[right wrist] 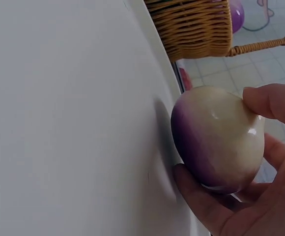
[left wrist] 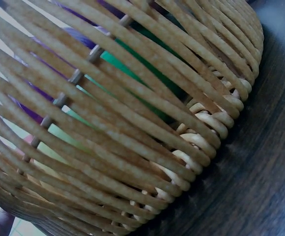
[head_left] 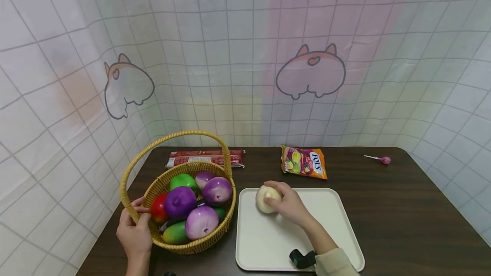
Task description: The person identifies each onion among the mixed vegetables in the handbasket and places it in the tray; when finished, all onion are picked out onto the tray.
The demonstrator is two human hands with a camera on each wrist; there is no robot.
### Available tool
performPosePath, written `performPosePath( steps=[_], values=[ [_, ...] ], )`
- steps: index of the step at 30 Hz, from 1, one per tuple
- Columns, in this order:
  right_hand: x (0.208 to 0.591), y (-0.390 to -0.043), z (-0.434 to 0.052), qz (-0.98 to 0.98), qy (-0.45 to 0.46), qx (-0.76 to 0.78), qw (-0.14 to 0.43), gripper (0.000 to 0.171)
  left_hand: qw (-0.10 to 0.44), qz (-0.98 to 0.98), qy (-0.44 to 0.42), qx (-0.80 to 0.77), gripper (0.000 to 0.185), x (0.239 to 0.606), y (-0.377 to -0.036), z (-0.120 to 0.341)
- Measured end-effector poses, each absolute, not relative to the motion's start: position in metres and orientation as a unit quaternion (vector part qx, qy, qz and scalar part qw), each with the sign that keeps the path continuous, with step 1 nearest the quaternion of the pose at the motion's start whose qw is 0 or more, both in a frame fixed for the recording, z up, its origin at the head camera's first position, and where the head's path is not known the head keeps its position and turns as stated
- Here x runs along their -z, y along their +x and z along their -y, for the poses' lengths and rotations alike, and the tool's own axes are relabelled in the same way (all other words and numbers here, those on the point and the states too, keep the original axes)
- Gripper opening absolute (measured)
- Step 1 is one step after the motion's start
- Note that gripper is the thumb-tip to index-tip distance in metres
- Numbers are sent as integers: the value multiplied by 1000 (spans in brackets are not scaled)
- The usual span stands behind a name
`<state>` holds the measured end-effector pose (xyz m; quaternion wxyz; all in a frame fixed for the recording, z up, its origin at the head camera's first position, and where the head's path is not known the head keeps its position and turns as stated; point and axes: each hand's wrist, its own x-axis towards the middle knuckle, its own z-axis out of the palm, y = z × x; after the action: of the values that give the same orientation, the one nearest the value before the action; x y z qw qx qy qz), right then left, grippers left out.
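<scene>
My right hand (head_left: 293, 208) holds a white-and-purple turnip (head_left: 264, 199) over the far left part of a white tray (head_left: 261, 246). In the right wrist view, thumb and fingers pinch the glossy turnip (right wrist: 216, 137) from its sides, its purple end towards the tray. My left hand (head_left: 135, 233) grips the left rim of a wicker basket (head_left: 195, 247) at the foot of its tall handle. Inside the basket lie several turnips (head_left: 201, 222), a green pepper (head_left: 183, 182) and a red tomato (head_left: 158, 208). The left wrist view is filled by the basket's woven side (left wrist: 132, 98).
Behind the basket lies a long red packet (head_left: 205, 158). An orange candy bag (head_left: 303, 162) is beyond the tray, and a pink lollipop (head_left: 385, 160) sits at the far right of the dark table (head_left: 406, 216). A gridded cloth (head_left: 245, 54) hangs around the table.
</scene>
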<state>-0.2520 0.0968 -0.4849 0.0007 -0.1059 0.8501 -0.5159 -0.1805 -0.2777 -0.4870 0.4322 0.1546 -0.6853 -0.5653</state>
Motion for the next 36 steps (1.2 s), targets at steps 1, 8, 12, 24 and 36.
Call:
performPosePath(
  steps=[1, 8, 12, 24, 36],
  values=[
    [485, -252, -97, -850, -108, 516, 4, 43, 432, 685, 154, 565, 12, 487, -180, 278],
    [487, -248, -91, -850, -165, 500, 37, 76, 433, 685, 154, 565, 12, 486, -179, 277],
    [491, -247, -85, -857, -176, 484, 40, 83, 434, 684, 151, 567, 12, 485, -179, 276],
    [493, -244, -77, -864, -195, 464, 30, 84, 432, 689, 155, 561, 14, 488, -181, 277],
    [492, -244, -76, -856, -197, 476, 48, 87, 425, 686, 155, 571, 15, 488, -181, 278]
  ],
)
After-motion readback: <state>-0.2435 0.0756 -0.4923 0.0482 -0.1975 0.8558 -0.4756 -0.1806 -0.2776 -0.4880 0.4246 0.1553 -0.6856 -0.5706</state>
